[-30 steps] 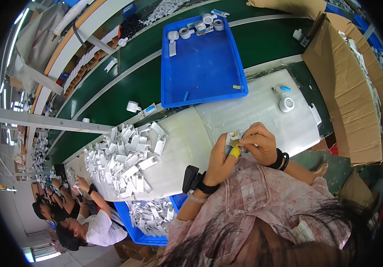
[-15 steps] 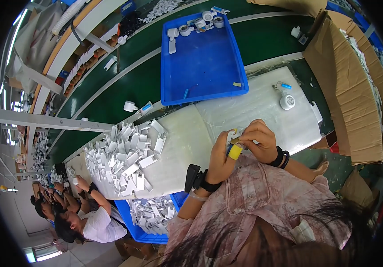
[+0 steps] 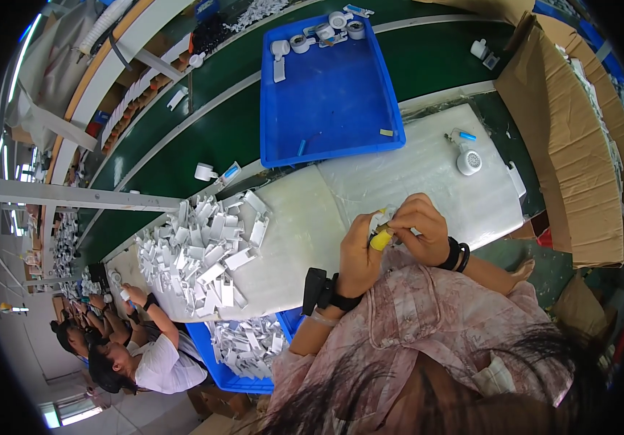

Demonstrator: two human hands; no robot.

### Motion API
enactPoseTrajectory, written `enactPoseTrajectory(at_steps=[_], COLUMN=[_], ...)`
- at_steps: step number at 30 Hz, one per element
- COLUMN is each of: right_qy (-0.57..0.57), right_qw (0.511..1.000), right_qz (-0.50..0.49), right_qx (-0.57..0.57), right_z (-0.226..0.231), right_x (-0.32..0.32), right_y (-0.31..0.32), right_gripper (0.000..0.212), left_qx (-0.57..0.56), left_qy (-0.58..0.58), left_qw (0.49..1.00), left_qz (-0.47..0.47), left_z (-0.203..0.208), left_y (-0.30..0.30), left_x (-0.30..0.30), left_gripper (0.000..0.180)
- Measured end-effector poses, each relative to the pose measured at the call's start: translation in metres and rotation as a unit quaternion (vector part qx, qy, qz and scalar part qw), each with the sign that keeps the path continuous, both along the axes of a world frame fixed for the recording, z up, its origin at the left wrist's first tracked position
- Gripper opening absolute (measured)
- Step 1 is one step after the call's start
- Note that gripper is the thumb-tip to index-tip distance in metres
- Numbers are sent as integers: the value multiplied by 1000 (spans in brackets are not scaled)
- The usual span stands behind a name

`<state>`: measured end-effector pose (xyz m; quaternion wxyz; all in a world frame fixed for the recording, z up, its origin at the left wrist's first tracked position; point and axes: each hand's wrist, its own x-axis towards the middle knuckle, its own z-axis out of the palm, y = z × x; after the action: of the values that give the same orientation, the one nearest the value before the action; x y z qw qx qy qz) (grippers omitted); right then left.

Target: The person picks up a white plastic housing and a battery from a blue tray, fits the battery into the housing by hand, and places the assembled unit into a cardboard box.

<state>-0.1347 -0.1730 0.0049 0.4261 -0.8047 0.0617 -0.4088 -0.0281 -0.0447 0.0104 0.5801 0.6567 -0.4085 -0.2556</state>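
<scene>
In front of my chest both hands are close together. My left hand [image 3: 359, 254] is closed round a small white part [image 3: 382, 217], with a yellow piece [image 3: 381, 239] showing at its thumb side. Whether the yellow piece is a tape roll or a wrap, I cannot tell. My right hand [image 3: 425, 228] pinches at the same spot from the right; its fingertips hide what they grip. Beyond them, on the white work surface [image 3: 294, 214], lies a white round-headed fan unit [image 3: 469, 162] with a blue cylindrical cell [image 3: 466, 135] beside it.
A heap of white plastic housings [image 3: 210, 250] covers the left of the surface. Below it stands a blue bin [image 3: 243, 384] of similar parts. A blue tray [image 3: 326, 101] holding several fan units lies ahead. At right stands a cardboard box [image 3: 566, 145]; co-workers [image 3: 159, 359] sit at left.
The yellow piece has turned between my hands, so less of its broad side shows. Both hands stay nearly in place. The view has shifted slightly.
</scene>
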Motion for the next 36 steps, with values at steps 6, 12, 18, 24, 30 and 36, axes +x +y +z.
enactPoseTrajectory(at_steps=[6,12,18,24,30,36], right_qy=[11,1,-20,-31,-42,-43], right_qw=[999,993,992,990,989,991], right_qz=[-28,-23,-4,5,31,39], right_qx=[-46,-113,-128,-138,-138,-120], right_z=[4,4,5,10,10,12], right_x=[2,1,-2,-2,-6,-8], right_y=[3,-2,-6,-9,-14,-14], right_gripper=[25,26,27,23,20,22], left_qx=[6,52,46,97,99,76], left_qy=[-34,38,71,121,106,77], left_qw=[999,998,994,985,987,991], left_qz=[-3,-25,-72,-70,-69,-74], left_z=[0,-2,3,8,10,10], left_y=[0,-2,0,3,4,3], left_x=[3,1,2,2,2,2], left_gripper=[19,23,36,43,51,55])
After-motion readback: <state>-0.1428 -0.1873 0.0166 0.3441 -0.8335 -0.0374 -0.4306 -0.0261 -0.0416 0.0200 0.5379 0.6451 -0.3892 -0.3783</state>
